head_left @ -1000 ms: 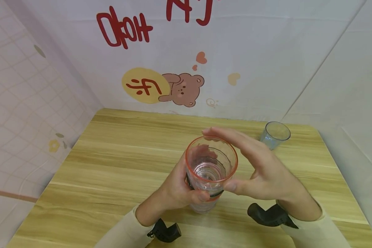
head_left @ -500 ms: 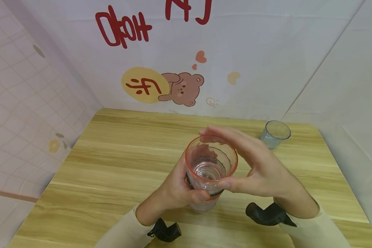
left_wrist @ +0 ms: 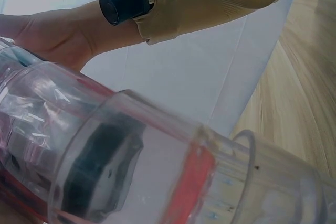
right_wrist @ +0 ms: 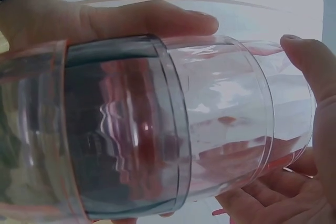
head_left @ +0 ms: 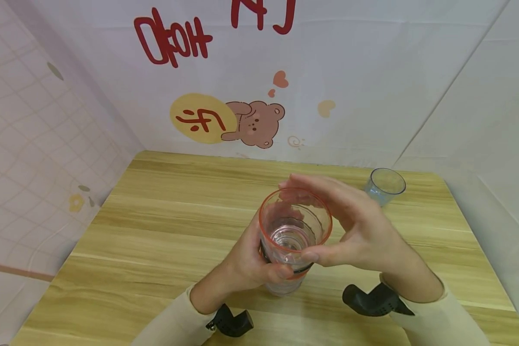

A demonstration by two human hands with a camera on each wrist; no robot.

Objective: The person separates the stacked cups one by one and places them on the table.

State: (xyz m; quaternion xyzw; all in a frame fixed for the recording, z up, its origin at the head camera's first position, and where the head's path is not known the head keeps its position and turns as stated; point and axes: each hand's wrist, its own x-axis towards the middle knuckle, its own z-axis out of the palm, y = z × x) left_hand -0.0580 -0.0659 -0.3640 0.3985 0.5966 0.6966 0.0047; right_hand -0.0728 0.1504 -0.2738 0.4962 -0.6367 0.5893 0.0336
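A tall stack of nested clear plastic cups [head_left: 285,287] stands upright before me, mouths up. Its top cup [head_left: 291,235] has an orange-red rim, and a dark band and a red band show lower down in the left wrist view on the stack [left_wrist: 131,156]. My left hand [head_left: 244,269] grips the middle of the stack, thumb in front and fingers behind. Around the top cup just under its rim curves my right hand [head_left: 367,235], thumb at the front, fingers at the far side. In the right wrist view, the left thumb [right_wrist: 152,19] lies along the stack.
A single bluish clear cup [head_left: 386,190] stands at the back right of the wood-grain table [head_left: 177,202], beyond my right hand. White printed cloth walls [head_left: 363,62] close off the back and both sides. Black wrist cameras [head_left: 233,323] jut out below the hands.
My right hand has shifted slightly left and away from me, its thumb sliding along the front of the top cup. The left hand and the stack stay nearly still.
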